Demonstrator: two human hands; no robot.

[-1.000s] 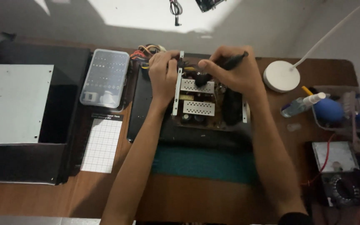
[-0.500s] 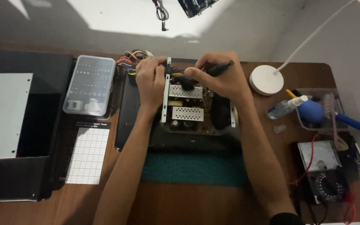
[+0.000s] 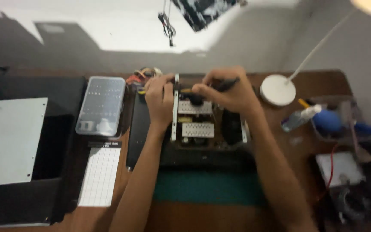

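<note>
A circuit board [image 3: 198,124] is steadied at its left edge by the left hand [image 3: 159,101], fingers curled onto its metal rail, on the green mat [image 3: 207,187]. A dark pen-like tool [image 3: 224,85] is pinched in the right hand [image 3: 228,92] (tip down, apparently for precise contact).
</note>
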